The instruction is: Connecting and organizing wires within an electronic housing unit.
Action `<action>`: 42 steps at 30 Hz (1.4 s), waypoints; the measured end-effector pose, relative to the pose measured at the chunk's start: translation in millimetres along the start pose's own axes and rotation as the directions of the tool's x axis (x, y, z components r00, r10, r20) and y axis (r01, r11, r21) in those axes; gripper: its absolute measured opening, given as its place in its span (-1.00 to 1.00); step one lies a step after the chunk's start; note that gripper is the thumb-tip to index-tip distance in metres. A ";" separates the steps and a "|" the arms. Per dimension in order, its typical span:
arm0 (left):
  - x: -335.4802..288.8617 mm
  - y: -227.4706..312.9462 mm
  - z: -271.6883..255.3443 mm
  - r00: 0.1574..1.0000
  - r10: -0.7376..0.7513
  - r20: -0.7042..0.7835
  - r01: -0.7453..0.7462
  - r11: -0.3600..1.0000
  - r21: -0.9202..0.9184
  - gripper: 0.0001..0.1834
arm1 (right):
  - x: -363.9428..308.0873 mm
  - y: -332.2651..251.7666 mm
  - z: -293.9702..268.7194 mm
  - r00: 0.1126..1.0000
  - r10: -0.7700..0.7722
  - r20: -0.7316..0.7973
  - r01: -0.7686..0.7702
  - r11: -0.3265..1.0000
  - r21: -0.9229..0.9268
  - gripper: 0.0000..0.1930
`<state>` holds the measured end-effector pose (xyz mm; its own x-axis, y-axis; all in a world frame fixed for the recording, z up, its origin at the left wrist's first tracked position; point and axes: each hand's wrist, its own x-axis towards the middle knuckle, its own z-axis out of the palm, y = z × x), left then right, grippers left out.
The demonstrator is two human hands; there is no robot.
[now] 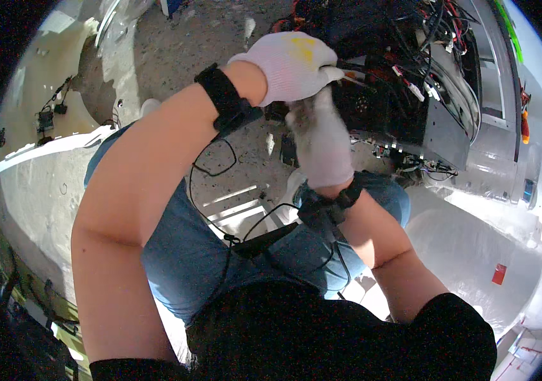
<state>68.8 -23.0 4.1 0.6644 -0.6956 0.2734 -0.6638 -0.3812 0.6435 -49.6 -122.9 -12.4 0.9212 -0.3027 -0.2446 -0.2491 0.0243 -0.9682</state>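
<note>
Both my hands wear white knit gloves and are close together in front of a dark electrical unit (372, 105) full of wires. My left hand (293, 63), with a yellow mark on its glove, has its fingers closed at the unit's near left side. Thin wires (355, 75) run from its fingertips into the unit; the left hand seems to pinch them. Just below, my right hand (323, 136) reaches up in a greyish, soiled glove. Its fingers are blurred and partly behind the left hand, so its hold cannot be made out.
Loose cables with white connectors (414, 89) spill across the unit's top. A grey metal panel (447, 133) stands at its right. Black cords (228, 238) hang from me over my knees. Metal framing (500, 82) rises at right. A pale sheet (48, 149) lies on the floor at left.
</note>
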 end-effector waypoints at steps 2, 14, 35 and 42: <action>-2.2 -1.0 -6.9 0.998 0.056 -0.001 -0.055 0.996 0.070 -0.62 | -18.3 4.5 7.7 0.948 0.291 0.132 -0.310 0.937 0.158 -0.68; -67.7 -21.4 -24.2 0.859 -0.199 0.472 -0.016 0.911 0.413 -0.66 | -33.0 15.0 4.4 0.780 0.527 0.337 -0.494 0.849 -0.185 -0.54; -103.5 -21.3 -40.9 0.906 -0.162 0.392 -0.002 0.923 0.386 -0.65 | -10.9 41.5 -17.5 0.984 0.162 0.071 -0.174 0.960 0.219 -0.44; -105.4 -20.6 -38.2 0.908 -0.150 0.392 -0.016 0.921 0.390 -0.65 | -7.7 27.5 -14.2 0.955 0.296 0.010 -0.260 0.821 0.509 -0.42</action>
<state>25.6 81.4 -10.7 0.5682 -0.8128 -0.1287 -0.7557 -0.5773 0.3093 -67.8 -133.5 -36.4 0.8087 -0.2727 -0.5212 -0.2917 0.5836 -0.7579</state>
